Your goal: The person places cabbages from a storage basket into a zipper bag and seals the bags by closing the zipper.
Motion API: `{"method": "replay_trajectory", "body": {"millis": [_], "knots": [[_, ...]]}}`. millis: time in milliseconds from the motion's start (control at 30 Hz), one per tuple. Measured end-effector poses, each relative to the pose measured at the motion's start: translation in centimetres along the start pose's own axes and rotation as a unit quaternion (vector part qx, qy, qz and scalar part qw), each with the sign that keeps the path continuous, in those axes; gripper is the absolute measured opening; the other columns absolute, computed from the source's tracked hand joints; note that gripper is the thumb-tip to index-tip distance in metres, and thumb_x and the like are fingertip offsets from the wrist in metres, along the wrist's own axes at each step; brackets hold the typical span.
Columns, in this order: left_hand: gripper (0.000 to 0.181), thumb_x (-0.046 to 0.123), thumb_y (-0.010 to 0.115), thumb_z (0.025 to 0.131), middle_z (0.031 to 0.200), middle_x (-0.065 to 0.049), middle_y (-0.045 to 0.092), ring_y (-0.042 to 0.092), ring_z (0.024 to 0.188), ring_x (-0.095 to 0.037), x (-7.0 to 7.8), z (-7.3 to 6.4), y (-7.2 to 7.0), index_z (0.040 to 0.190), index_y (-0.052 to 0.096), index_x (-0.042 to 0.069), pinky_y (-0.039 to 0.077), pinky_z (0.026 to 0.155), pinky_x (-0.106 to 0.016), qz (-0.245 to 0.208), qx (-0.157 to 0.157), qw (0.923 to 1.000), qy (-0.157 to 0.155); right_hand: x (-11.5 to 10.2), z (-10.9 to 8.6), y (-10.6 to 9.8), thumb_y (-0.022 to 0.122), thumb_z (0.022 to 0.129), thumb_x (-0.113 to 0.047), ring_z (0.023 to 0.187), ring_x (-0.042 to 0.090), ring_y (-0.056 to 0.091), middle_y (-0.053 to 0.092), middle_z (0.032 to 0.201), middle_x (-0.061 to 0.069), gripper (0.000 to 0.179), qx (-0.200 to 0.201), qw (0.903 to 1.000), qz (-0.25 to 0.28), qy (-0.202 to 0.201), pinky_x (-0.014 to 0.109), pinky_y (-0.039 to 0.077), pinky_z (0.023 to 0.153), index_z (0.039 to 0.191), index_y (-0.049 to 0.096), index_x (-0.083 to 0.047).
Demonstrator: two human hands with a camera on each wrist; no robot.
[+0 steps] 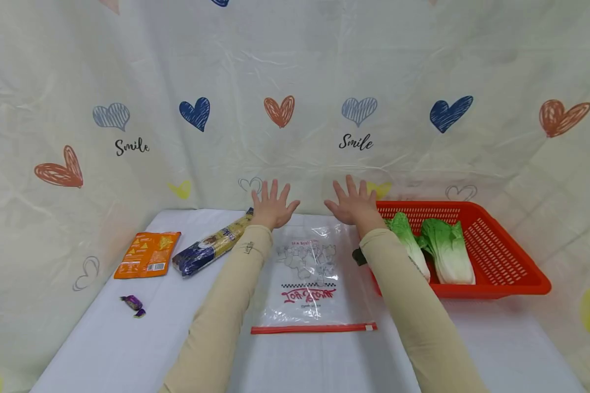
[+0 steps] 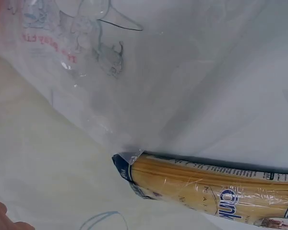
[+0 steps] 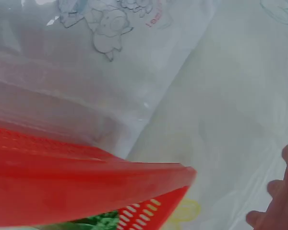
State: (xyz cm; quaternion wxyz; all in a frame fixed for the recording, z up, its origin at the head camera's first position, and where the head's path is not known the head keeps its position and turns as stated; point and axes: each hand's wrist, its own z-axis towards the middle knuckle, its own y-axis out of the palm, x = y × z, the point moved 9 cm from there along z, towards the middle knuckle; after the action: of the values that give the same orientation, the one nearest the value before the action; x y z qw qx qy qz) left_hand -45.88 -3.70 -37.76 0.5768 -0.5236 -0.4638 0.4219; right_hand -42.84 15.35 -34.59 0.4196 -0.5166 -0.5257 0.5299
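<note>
Both hands are stretched forward with fingers spread, holding nothing. The left hand [image 1: 271,210] is above the far end of a spaghetti packet [image 1: 213,245], which also shows in the left wrist view. My right hand [image 1: 356,206] hovers beside the far left corner of a red plastic basket [image 1: 501,240]. Between the forearms lies a clear zip bag [image 1: 307,305] with a red slider strip along its near edge and printed cartoon figures. Two heads of leafy cabbage, one partly behind the right sleeve and one in view [image 1: 447,251], lie in the basket.
On the left of the white table [image 1: 177,327] are an orange snack packet [image 1: 148,255] and a small purple wrapped candy [image 1: 133,304]. A dark object [image 1: 359,256] shows partly beside the right sleeve. A heart-printed curtain [image 1: 314,65] hangs behind the table.
</note>
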Motion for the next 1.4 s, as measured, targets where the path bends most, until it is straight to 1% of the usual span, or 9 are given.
{"method": "replay_trajectory", "body": {"millis": [100, 233, 500, 667, 800, 900, 1033, 1200, 1400], "knots": [[0.067, 0.059, 0.019, 0.101, 0.164, -0.01, 0.006, 0.002, 0.149, -0.034, 0.7, 0.1, 0.2, 0.159, 0.013, 0.025, 0.008, 0.115, -0.058, 0.009, -0.006, 0.9991, 0.042, -0.5, -0.4, -0.7, 0.043, 0.1, -0.047, 0.143, 0.049, 0.013, 0.013, 0.16, 0.021, 0.069, 0.012, 0.9996, -0.011, -0.024, 0.067, 0.013, 0.11, 0.156, 0.023, -0.011], [0.062, 0.052, 0.031, 0.103, 0.161, -0.01, 0.02, 0.018, 0.147, -0.03, 2.5, -1.1, 0.2, 0.156, 0.026, 0.02, 0.022, 0.115, -0.051, 0.003, -0.023, 0.9904, 0.137, -1.1, -2.4, -2.4, 0.053, 0.099, -0.032, 0.131, 0.043, 0.04, 0.042, 0.145, 0.026, 0.057, 0.04, 0.9965, -0.001, -0.074, 0.057, 0.033, 0.107, 0.145, 0.043, 0.0], [0.056, 0.045, 0.052, 0.099, 0.153, -0.003, 0.038, 0.037, 0.14, -0.021, 4.9, -7.8, 1.8, 0.148, 0.042, 0.022, 0.034, 0.111, -0.04, -0.107, -0.084, 0.9476, 0.289, -0.5, -12.4, -3.7, 0.064, 0.094, -0.022, 0.109, 0.033, 0.06, 0.064, 0.121, 0.016, 0.04, 0.101, 0.9755, 0.1, -0.168, 0.049, 0.049, 0.093, 0.128, 0.061, -0.001], [0.052, 0.043, 0.059, 0.096, 0.147, 0.003, 0.045, 0.042, 0.136, -0.017, 5.2, -11.4, 3.4, 0.144, 0.048, 0.026, 0.038, 0.108, -0.04, -0.216, -0.118, 0.9125, 0.327, 1.9, -18.3, -2.2, 0.067, 0.093, -0.022, 0.099, 0.023, 0.065, 0.068, 0.113, 0.006, 0.035, 0.097, 0.9583, 0.205, -0.174, 0.038, 0.057, 0.08, 0.125, 0.064, -0.007], [0.048, 0.035, 0.065, 0.094, 0.141, -0.002, 0.052, 0.051, 0.127, -0.023, 4.9, -12.9, 4.4, 0.139, 0.053, 0.023, 0.045, 0.101, -0.04, -0.325, -0.127, 0.8756, 0.334, 4.3, -21.3, 0.2, 0.065, 0.095, -0.027, 0.101, 0.021, 0.067, 0.067, 0.117, 0.003, 0.035, 0.091, 0.9521, 0.252, -0.147, 0.031, 0.057, 0.076, 0.126, 0.064, -0.011], [0.046, 0.029, 0.067, 0.093, 0.137, -0.007, 0.055, 0.055, 0.121, -0.027, 5.0, -13.7, 5.7, 0.137, 0.056, 0.019, 0.048, 0.098, -0.039, -0.367, -0.143, 0.854, 0.339, 5.7, -22.6, 2.6, 0.064, 0.095, -0.031, 0.1, 0.016, 0.066, 0.067, 0.118, 0.0, 0.034, 0.074, 0.9502, 0.275, -0.127, 0.025, 0.056, 0.075, 0.125, 0.065, -0.014], [0.045, 0.023, 0.069, 0.092, 0.132, -0.007, 0.058, 0.057, 0.114, -0.024, 5.7, -14.8, 7.6, 0.134, 0.059, 0.014, 0.05, 0.094, -0.032, -0.363, -0.18, 0.8407, 0.359, 6.9, -23.3, 5.9, 0.063, 0.095, -0.035, 0.1, 0.011, 0.064, 0.067, 0.118, -0.001, 0.034, 0.026, 0.9429, 0.309, -0.121, 0.022, 0.054, 0.076, 0.124, 0.065, -0.018], [0.04, 0.022, 0.073, 0.089, 0.119, 0.003, 0.061, 0.055, 0.099, -0.013, 6.5, -16.1, 9.7, 0.128, 0.066, 0.019, 0.049, 0.086, -0.023, -0.315, -0.226, 0.838, 0.384, 7.7, -23.0, 9.0, 0.061, 0.097, -0.03, 0.101, 0.012, 0.064, 0.067, 0.119, 0.006, 0.035, -0.024, 0.9329, 0.335, -0.131, 0.02, 0.053, 0.077, 0.126, 0.063, -0.012], [0.036, 0.024, 0.075, 0.087, 0.113, 0.01, 0.056, 0.052, 0.096, -0.006, 7.8, -17.8, 10.9, 0.122, 0.069, 0.024, 0.047, 0.081, -0.018, -0.268, -0.276, 0.823, 0.418, 8.0, -22.7, 10.4, 0.062, 0.096, -0.024, 0.1, 0.007, 0.063, 0.069, 0.113, 0.003, 0.034, -0.03, 0.9289, 0.339, -0.147, 0.021, 0.053, 0.078, 0.127, 0.063, -0.008]]}}
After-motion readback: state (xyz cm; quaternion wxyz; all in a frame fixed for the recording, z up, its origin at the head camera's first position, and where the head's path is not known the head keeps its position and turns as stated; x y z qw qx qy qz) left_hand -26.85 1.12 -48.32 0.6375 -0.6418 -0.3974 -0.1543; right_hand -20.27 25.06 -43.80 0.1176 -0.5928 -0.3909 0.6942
